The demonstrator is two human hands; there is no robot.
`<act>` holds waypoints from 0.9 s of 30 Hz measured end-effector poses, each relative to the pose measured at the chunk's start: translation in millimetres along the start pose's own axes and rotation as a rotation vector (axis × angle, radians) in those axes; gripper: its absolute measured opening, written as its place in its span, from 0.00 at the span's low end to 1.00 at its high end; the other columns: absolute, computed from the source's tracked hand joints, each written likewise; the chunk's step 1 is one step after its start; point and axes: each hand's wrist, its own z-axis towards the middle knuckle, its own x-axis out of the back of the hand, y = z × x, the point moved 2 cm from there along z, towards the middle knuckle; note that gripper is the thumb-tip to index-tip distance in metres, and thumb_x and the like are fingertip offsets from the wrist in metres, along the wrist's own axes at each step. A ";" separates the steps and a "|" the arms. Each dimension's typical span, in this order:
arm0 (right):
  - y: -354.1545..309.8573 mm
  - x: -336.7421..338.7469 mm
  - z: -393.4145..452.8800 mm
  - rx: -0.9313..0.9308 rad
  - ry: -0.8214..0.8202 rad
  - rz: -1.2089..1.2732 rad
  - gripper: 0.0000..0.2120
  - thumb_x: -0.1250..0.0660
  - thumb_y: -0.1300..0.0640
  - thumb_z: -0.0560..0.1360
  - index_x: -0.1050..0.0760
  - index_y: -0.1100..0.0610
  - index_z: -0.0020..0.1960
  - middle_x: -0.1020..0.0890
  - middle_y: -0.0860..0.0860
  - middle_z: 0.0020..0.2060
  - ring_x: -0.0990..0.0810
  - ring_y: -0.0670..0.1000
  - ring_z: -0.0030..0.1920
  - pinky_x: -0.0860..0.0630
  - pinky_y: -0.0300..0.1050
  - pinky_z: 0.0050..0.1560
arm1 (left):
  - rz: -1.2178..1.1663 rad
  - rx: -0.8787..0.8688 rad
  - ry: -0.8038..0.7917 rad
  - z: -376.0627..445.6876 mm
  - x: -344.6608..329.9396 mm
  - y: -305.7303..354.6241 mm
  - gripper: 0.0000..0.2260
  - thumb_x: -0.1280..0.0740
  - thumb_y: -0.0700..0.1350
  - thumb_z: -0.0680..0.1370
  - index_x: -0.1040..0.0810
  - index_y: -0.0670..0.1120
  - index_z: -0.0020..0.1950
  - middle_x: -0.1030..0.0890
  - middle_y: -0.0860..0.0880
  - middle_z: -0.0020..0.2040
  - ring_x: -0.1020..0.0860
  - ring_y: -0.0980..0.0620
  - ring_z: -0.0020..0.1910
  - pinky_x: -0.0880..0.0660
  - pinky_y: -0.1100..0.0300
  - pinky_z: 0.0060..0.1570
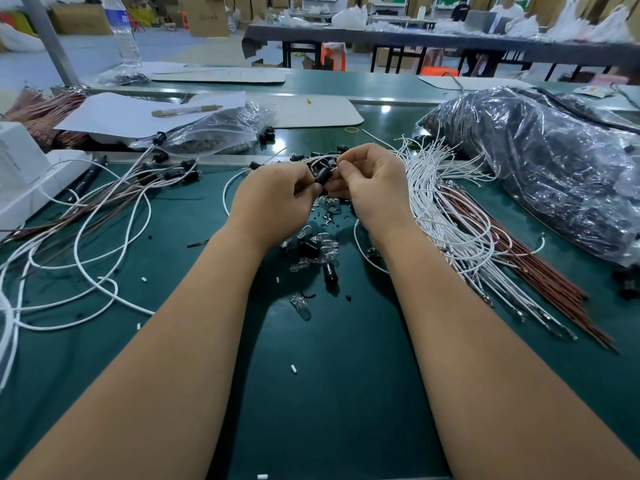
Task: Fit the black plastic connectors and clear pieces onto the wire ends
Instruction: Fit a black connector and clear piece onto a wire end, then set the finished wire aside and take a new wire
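My left hand [277, 199] pinches a black plastic connector [323, 174] over the middle of the green mat. My right hand [369, 183] pinches a white wire [320, 157] right at the connector's top end. Below the hands lies a small heap of clear bulb pieces [323, 247] and loose black connectors [330, 271]. One clear piece [300, 305] lies apart, nearer to me. A fan of bare white wires [446, 209] and brown wires [519, 258] lies to the right. Wires with connectors fitted [166, 171] lie to the left.
A big plastic bag of dark parts [540, 161] fills the right side. A smaller clear bag [214, 133] and white papers with a pen [187, 110] lie at the back left. A white box [24, 171] stands at the far left, a water bottle [123, 32] behind.
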 end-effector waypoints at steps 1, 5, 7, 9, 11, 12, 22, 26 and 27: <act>-0.2 0.1 -0.1 0.001 0.000 -0.001 0.08 0.38 0.70 0.78 0.27 0.60 0.43 0.20 0.55 0.34 0.18 0.48 0.31 0.18 0.43 0.37 | -0.028 0.031 -0.004 -0.2 -0.6 -1.4 0.05 0.31 0.44 0.76 0.20 0.45 0.41 0.21 0.48 0.33 0.27 0.52 0.33 0.33 0.59 0.32; 0.4 0.5 -0.4 -0.007 0.006 0.016 0.08 0.37 0.68 0.78 0.27 0.59 0.42 0.20 0.53 0.32 0.19 0.47 0.30 0.19 0.43 0.36 | -0.261 0.106 -0.019 0.3 -1.0 -3.6 0.07 0.31 0.41 0.76 0.21 0.43 0.38 0.29 0.55 0.26 0.33 0.60 0.26 0.39 0.70 0.27; 0.5 0.5 -0.7 -0.004 0.006 0.003 0.08 0.37 0.67 0.78 0.27 0.58 0.42 0.20 0.53 0.32 0.19 0.47 0.29 0.19 0.43 0.36 | -0.329 0.123 -0.023 0.2 -0.8 -3.3 0.08 0.31 0.40 0.76 0.21 0.41 0.37 0.29 0.55 0.27 0.33 0.61 0.25 0.38 0.71 0.27; 0.4 0.3 -1.3 0.011 0.008 -0.040 0.08 0.36 0.66 0.78 0.27 0.57 0.41 0.19 0.53 0.32 0.18 0.47 0.29 0.18 0.45 0.37 | -0.348 0.133 -0.028 0.3 -1.1 -3.5 0.07 0.31 0.39 0.76 0.21 0.41 0.38 0.26 0.52 0.28 0.32 0.62 0.26 0.38 0.72 0.27; 0.2 0.3 -2.0 0.031 0.011 -0.089 0.09 0.36 0.66 0.78 0.27 0.56 0.41 0.19 0.53 0.32 0.18 0.47 0.29 0.18 0.47 0.37 | -0.348 0.137 -0.035 0.1 -1.2 -3.9 0.07 0.32 0.40 0.77 0.20 0.41 0.38 0.22 0.46 0.31 0.32 0.61 0.27 0.37 0.71 0.28; 0.2 0.3 -2.3 0.041 0.013 -0.109 0.09 0.36 0.66 0.78 0.27 0.56 0.41 0.19 0.53 0.32 0.18 0.47 0.29 0.18 0.47 0.37 | -0.350 0.139 -0.038 0.2 -1.3 -4.2 0.07 0.32 0.40 0.77 0.20 0.41 0.38 0.22 0.44 0.33 0.32 0.60 0.27 0.37 0.70 0.28; -3.1 -2.3 -4.7 0.099 0.020 -0.203 0.06 0.35 0.66 0.77 0.23 0.57 0.44 0.18 0.54 0.34 0.18 0.47 0.31 0.18 0.55 0.43 | -0.480 0.212 -0.128 -0.1 -3.9 -5.0 0.09 0.35 0.39 0.79 0.25 0.37 0.40 0.23 0.34 0.35 0.33 0.53 0.31 0.36 0.65 0.31; -3.8 -3.8 -6.1 0.082 0.010 -0.224 0.08 0.37 0.68 0.76 0.23 0.57 0.45 0.18 0.56 0.35 0.17 0.50 0.33 0.18 0.55 0.44 | -0.525 0.228 -0.115 0.2 -1.5 -3.2 0.08 0.36 0.38 0.79 0.25 0.38 0.40 0.24 0.45 0.33 0.33 0.55 0.31 0.35 0.65 0.34; -3.8 -4.6 -7.0 0.089 0.003 -0.242 0.08 0.37 0.68 0.75 0.22 0.58 0.45 0.17 0.56 0.36 0.16 0.52 0.34 0.19 0.56 0.44 | -0.528 0.232 -0.111 0.2 -1.2 -2.7 0.08 0.36 0.38 0.79 0.24 0.38 0.41 0.24 0.46 0.33 0.32 0.55 0.31 0.34 0.65 0.34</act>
